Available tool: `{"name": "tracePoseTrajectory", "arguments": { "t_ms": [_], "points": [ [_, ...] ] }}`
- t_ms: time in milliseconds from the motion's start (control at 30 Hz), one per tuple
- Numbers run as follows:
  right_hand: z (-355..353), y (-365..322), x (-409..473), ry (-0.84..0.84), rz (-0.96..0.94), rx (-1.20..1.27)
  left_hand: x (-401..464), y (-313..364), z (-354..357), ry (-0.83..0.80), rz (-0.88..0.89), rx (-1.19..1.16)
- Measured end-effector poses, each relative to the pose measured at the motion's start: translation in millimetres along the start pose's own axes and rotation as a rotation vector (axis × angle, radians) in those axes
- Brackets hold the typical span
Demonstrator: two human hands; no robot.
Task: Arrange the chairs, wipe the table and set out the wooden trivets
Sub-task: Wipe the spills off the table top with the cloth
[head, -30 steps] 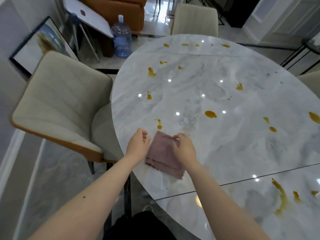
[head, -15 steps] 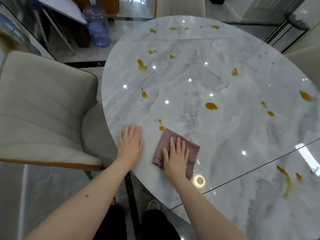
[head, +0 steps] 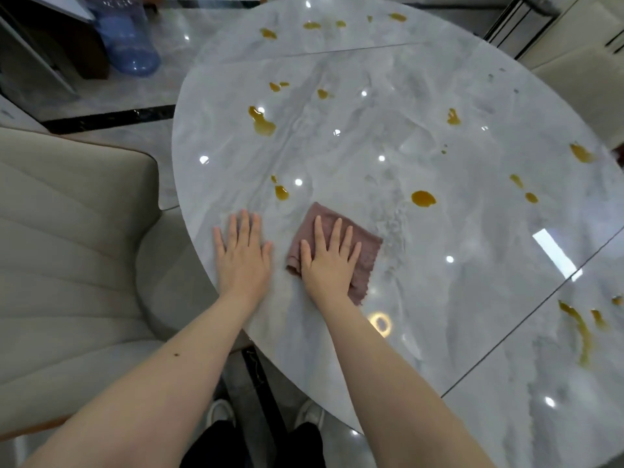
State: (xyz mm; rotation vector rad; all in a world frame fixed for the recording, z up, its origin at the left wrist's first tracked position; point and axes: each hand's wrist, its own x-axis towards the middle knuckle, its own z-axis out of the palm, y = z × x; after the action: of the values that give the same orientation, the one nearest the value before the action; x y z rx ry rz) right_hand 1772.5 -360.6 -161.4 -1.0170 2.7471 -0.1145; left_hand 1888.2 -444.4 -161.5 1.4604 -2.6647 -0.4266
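A glossy grey marble surface (head: pixel 388 136) is spotted with amber spills. A folded mauve cloth (head: pixel 364 255) is laid flat near the surface's near edge and is pressed down by the right hand (head: pixel 329 261), fingers straight and spread. Just left of the cloth, the left hand (head: pixel 241 255) is rested flat, released, on bare marble. The nearest spill (head: pixel 423 198) is seen just beyond the cloth. A beige chair (head: pixel 67 248) is tucked in left of the cloth.

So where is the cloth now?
The mauve cloth lies flat on the marble table near its front edge, under the right hand, beside the left hand.
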Motion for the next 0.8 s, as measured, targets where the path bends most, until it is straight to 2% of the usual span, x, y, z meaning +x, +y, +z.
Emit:
{"name": "tracePoseTrajectory", "arguments": {
  "t_ms": [100, 200, 367, 467, 567, 733, 800],
  "points": [
    [0, 1, -14, -0.007, -0.158, -0.023, 0, -2, 3, 0.042, 0.012, -0.018],
    [0, 31, -49, -0.072, -0.264, -0.019, -1, -3, 6, 0.047, 0.016, -0.025],
    [-12, 68, -38, -0.069, -0.135, -0.081, -1, -2, 5, 0.034, 0.010, -0.024],
    [-14, 46, 2, -0.044, -0.022, -0.057, 0, -2, 6, 0.038, 0.009, -0.037],
    [-10, 19, 14, -0.052, -0.001, -0.034, 0, -3, 8, 0.037, 0.018, -0.043],
    [-9, 33, -41, -0.111, -0.287, -0.054, 0, -3, 4, 0.030, 0.016, -0.080],
    [-12, 51, -44, -0.123, -0.290, -0.059, 1, -4, 4, 0.021, 0.020, -0.092]
  ]
}}
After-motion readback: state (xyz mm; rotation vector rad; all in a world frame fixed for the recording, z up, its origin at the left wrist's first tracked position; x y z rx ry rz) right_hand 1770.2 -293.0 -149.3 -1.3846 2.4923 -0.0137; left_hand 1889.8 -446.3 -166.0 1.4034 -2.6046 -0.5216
